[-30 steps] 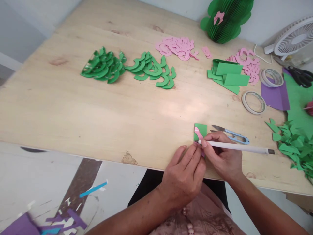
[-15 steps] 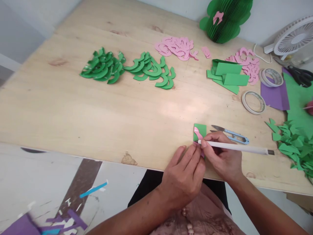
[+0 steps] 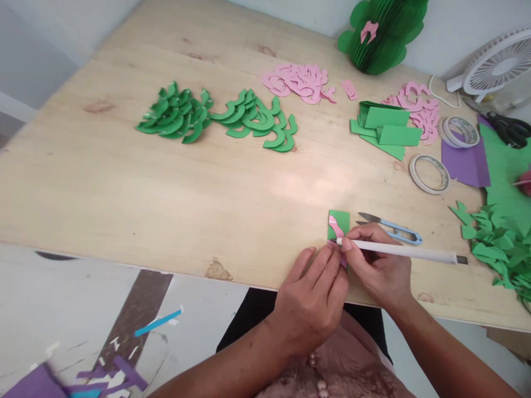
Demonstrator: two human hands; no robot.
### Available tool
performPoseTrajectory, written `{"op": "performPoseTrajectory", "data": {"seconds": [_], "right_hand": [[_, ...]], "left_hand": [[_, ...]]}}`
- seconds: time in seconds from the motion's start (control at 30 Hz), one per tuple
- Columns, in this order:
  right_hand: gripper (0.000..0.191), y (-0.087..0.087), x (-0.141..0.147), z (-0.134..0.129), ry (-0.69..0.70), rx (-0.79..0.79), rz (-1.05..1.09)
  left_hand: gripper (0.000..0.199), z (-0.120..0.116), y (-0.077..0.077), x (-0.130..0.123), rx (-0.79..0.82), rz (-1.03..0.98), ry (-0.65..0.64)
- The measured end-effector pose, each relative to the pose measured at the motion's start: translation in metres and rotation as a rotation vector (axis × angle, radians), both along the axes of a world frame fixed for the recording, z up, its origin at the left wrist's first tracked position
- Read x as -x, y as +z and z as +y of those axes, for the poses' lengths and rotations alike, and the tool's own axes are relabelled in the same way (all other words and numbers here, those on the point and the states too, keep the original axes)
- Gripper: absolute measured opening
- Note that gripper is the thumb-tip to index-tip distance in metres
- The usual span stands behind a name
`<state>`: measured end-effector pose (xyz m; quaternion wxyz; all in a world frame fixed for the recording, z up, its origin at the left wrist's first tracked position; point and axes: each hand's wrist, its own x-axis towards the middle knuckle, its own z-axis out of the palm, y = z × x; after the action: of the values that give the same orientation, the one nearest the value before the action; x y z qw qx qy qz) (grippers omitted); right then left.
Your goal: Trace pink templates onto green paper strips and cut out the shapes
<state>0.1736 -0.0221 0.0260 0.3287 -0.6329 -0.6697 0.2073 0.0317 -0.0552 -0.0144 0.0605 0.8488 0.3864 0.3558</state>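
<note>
My right hand (image 3: 375, 265) grips a slim white pen (image 3: 400, 249) whose dark tip touches a pink curved paper cut-out (image 3: 336, 225). That cut-out lies on a small green paper piece (image 3: 342, 217) near the table's front edge. My left hand (image 3: 313, 296) rests flat with fingers stretched over the lower part of both papers, hiding much of them. Just beyond my right hand, partly covered by it, lie blue-handled thread snips (image 3: 402, 230) with dark blades.
Green cut-outs (image 3: 176, 116) and pink cut-outs (image 3: 296, 82) lie in piles farther back. Folded green paper (image 3: 388, 117), tape rolls (image 3: 430, 173), black-handled scissors (image 3: 510, 128) and green scraps (image 3: 504, 243) stand to the right. A white fan (image 3: 498, 66) and a green paper honeycomb (image 3: 385, 33) are behind.
The pen's rear end has shifted very slightly to the right while its tip stays by the pink cut-out. My left hand and the papers keep their places.
</note>
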Motion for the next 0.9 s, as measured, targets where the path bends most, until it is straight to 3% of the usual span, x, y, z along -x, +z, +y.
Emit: {"op": "performPoseTrajectory", "data": {"seconds": [0.9], "right_hand": [[0.009,-0.0016,-0.0014,-0.0016,-0.004,-0.009,-0.012]], "left_hand": [[0.025,0.0006,-0.0002,0.0000,-0.016,0.003,0.003]]}}
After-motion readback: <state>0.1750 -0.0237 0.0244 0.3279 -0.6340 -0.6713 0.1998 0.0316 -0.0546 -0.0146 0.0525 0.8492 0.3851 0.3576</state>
